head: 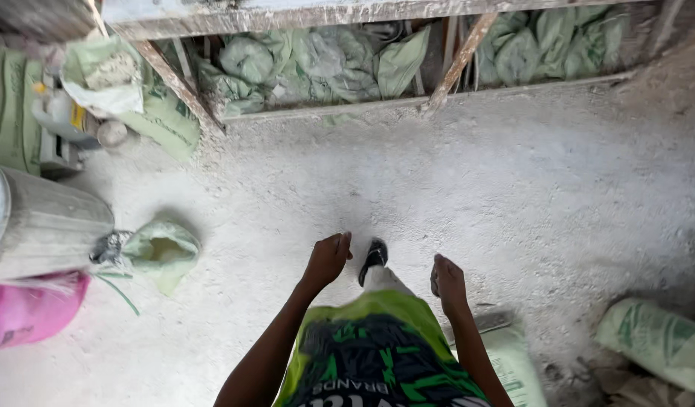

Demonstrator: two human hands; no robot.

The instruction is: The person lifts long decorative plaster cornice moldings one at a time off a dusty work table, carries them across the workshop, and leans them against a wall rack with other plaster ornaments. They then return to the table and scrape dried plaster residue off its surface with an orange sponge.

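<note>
Both hands hang free over the dusty floor [438, 173]: the left hand [328, 258] is loosely curled, the right hand [447, 280] has its fingers drawn together, and neither holds anything. Far ahead of them, green sacks [317, 64] are stacked behind a wooden frame. Well left of the left hand lies a grey drum [42, 222], beside it an open green bag [160, 252]. Between the hands, a black shoe [374, 258] steps forward.

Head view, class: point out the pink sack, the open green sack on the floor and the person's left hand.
pink sack [31, 307]: head view, middle of its side.
open green sack [160, 252]: head view, on its open mouth.
left hand [328, 258]: head view, back of the hand.
</note>
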